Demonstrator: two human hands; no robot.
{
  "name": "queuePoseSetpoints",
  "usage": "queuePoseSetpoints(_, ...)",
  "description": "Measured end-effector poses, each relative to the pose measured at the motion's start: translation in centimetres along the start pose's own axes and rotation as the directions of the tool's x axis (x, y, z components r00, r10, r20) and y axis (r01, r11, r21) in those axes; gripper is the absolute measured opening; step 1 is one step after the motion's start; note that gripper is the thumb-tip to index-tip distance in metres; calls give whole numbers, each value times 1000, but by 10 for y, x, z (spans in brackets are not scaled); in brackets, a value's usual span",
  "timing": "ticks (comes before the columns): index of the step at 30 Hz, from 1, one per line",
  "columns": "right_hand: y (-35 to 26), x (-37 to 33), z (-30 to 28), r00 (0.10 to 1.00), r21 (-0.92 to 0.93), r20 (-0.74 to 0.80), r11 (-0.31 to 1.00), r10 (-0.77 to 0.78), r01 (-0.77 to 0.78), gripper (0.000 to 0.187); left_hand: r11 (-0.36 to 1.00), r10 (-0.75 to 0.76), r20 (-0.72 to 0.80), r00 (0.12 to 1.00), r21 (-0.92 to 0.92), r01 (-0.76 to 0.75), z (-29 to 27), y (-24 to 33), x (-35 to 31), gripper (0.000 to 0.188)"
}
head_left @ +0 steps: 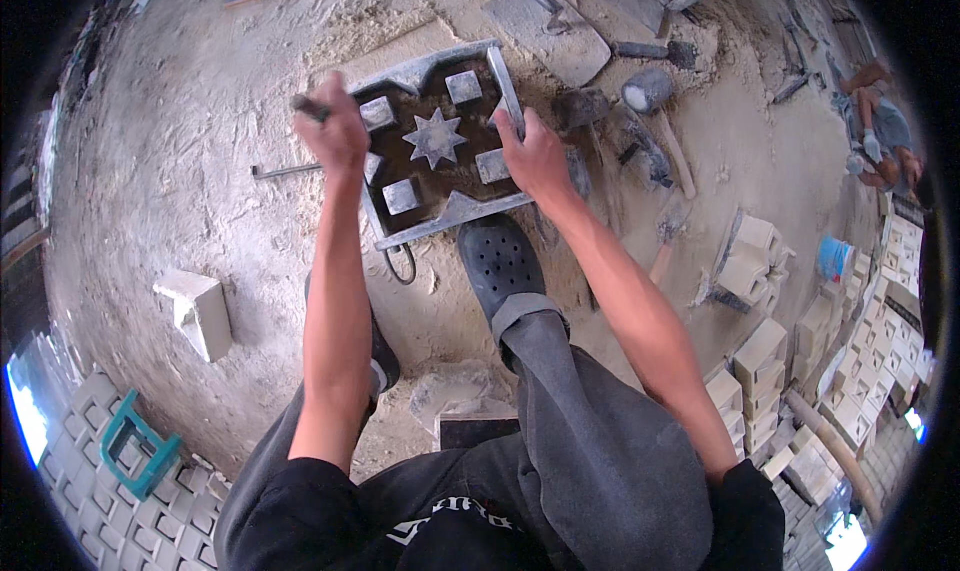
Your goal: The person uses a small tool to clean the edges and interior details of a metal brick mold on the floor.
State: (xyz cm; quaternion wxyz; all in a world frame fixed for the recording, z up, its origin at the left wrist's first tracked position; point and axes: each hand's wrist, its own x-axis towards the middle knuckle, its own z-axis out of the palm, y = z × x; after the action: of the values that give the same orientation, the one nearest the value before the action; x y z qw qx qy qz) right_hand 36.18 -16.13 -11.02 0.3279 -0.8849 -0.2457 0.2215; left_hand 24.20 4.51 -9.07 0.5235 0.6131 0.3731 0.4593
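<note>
Before me on the dusty floor is a grey metal mould frame [505, 86] with notched edges. Inside it, a star-shaped block [436, 139] is surrounded by several square blocks on a dark base. My left hand [338, 136], slightly smeared by motion, is closed over the frame's left side around a short dark object [310, 108], perhaps a tool handle; most of it is hidden. My right hand [540, 159] is wrapped round the frame's right bar. A thin metal rod [290, 171] and a bent metal loop [403, 268] stick out by the frame.
Beyond the frame lies a flat trowel [560, 36]. A brush [655, 53], a mallet [650, 91] and other tools lie to the right. Cast blocks [750, 261] are stacked farther right, near another person [875, 121]. A pale block [197, 311] and teal stool [138, 446] stand left.
</note>
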Motion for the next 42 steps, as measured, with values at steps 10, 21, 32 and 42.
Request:
queuePoseSetpoints(10, 8, -1, -2, 1000, -12, 0, 1000, 11, -11, 56, 955, -116, -164, 980, -291, 64, 3, 66, 11, 45)
queuePoseSetpoints(21, 9, -1, -2, 999, -36, -44, 999, -21, 20, 55, 979, -75, -283, 956, -204, 17, 1, 42, 2, 45)
queuePoseSetpoints(32, 13, -9, -4, 998, -42, -59, 999, -4, 2, 55, 992, -126, -254, 959, -53, 116, 27, 61, 4, 48)
queuePoseSetpoints(42, 9, 2, 0, 1000, 2, -12, 1000, -9, 9, 56, 888, -288, 335, 897, -256, 381, -6, 28, 20, 47)
